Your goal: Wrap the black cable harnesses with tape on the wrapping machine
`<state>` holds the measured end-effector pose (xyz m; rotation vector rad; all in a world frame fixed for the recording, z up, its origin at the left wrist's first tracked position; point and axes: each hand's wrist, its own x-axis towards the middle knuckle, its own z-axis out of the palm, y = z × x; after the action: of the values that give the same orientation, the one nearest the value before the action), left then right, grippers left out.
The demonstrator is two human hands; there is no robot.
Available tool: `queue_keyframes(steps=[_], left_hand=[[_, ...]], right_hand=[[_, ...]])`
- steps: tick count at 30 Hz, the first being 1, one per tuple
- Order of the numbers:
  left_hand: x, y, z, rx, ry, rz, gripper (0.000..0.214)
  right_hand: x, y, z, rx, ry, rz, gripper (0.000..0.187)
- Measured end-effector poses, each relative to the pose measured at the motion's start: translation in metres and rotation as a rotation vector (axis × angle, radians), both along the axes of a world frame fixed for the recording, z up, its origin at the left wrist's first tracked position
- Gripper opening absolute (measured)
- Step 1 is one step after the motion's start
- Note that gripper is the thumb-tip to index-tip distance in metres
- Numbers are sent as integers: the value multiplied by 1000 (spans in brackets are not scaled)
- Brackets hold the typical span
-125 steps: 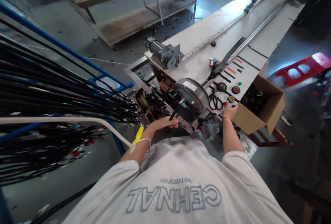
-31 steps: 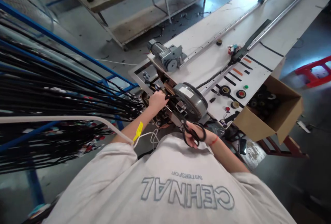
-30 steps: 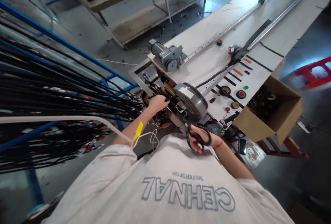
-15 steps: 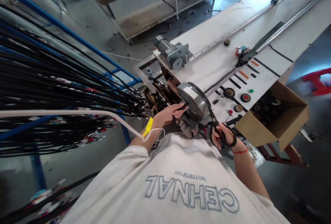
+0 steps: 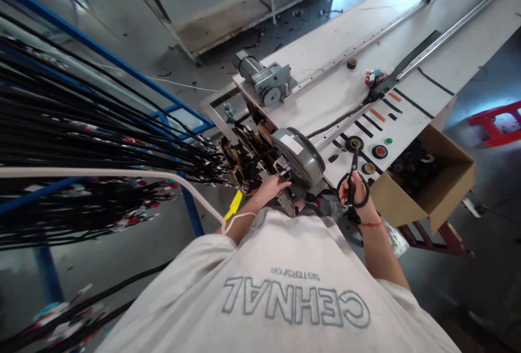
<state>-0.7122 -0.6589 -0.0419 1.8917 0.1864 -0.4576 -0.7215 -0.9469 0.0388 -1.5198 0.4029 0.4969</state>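
Note:
My right hand [image 5: 353,193] is closed around black-handled scissors [image 5: 355,162], whose blades point up over the bench, close to a roll of black tape [image 5: 354,144]. Beside the lower left of a large grey wheel-shaped machine part [image 5: 300,153], my left hand [image 5: 272,188] has its fingers drawn together. Anything between those fingers is too small or hidden to make out. A black taped cable [image 5: 336,123] runs from behind the wheel along the white bench [image 5: 317,104] to a bundle of connectors [image 5: 374,78].
Black cable harnesses [image 5: 93,108] hang thickly on a blue rack [image 5: 97,43] at left. A motor [image 5: 262,77] sits on the bench's near end. An open cardboard box [image 5: 442,195] with dark rolls stands at right. A white cord [image 5: 175,176] crosses toward my left arm.
My right hand has lifted the scissors up and away from the wheel, over the bench. My left hand has moved slightly left and down, its fingers drawn in closer. The view has shifted a little.

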Motion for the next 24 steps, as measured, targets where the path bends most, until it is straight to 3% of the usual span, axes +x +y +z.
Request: queue_keyframes(steps=[4, 7, 10, 13, 16, 18, 21, 24], left_hand=[[2, 22, 15, 154, -94, 6, 27], [15, 55, 32, 382, -305, 211, 33], [50, 77, 32, 346, -273, 299, 40], [90, 79, 26, 54, 106, 175, 45], [113, 74, 34, -116, 350, -7, 44], [109, 72, 49, -164, 387, -156, 46], [80, 66, 76, -243, 285, -329, 45], [41, 51, 89, -152, 205, -280, 42]], right_hand=[[35, 1, -31, -630, 15, 96, 41], [54, 5, -43, -954, -38, 232, 27], [61, 8, -42, -975, -144, 256, 31], [61, 9, -32, -947, -248, 228, 36], [54, 1, -21, -899, -282, 220, 34], [47, -11, -19, -858, -313, 185, 34], [43, -38, -23, -876, -382, 57, 36], [62, -71, -31, -1049, -395, -84, 38]])
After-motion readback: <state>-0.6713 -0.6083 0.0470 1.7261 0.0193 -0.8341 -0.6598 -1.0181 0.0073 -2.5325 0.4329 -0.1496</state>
